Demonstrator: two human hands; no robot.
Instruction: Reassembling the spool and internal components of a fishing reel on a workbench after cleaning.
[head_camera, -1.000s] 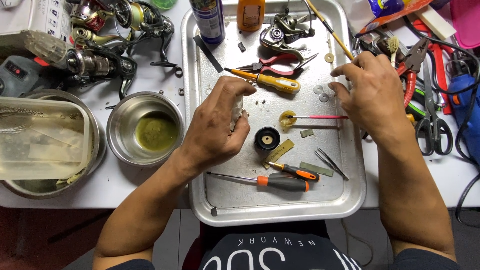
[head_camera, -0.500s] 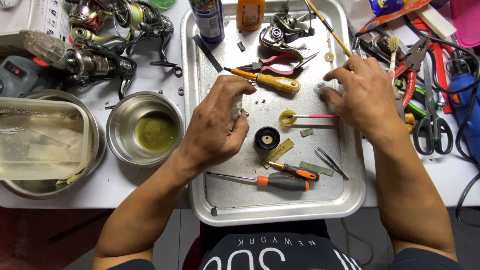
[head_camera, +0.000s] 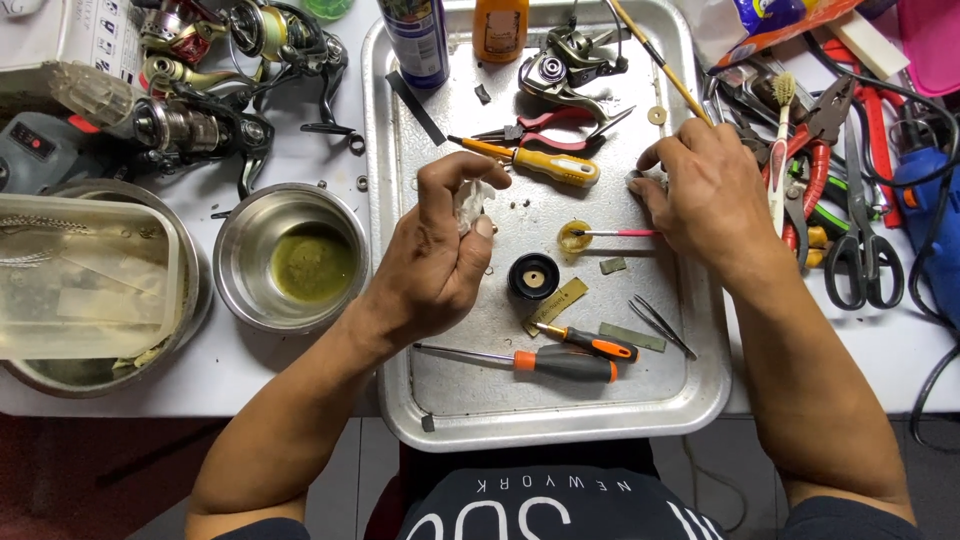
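While my left hand (head_camera: 435, 255) is bunched around the white rag (head_camera: 468, 203), I keep my right hand (head_camera: 705, 190) pinching the small part (head_camera: 634, 180) low over the tray (head_camera: 560, 425) so nothing rolls off.

Silver metal tray (head_camera: 700, 400), yellow-handled screwdriver (head_camera: 545, 163) above a black round cap (head_camera: 533, 276), orange-and-black screwdriver (head_camera: 560, 363) below the cap, red-handled pliers (head_camera: 550, 122), steel bowl (head_camera: 235, 250) of olive-green liquid, white surface (head_camera: 300, 160).
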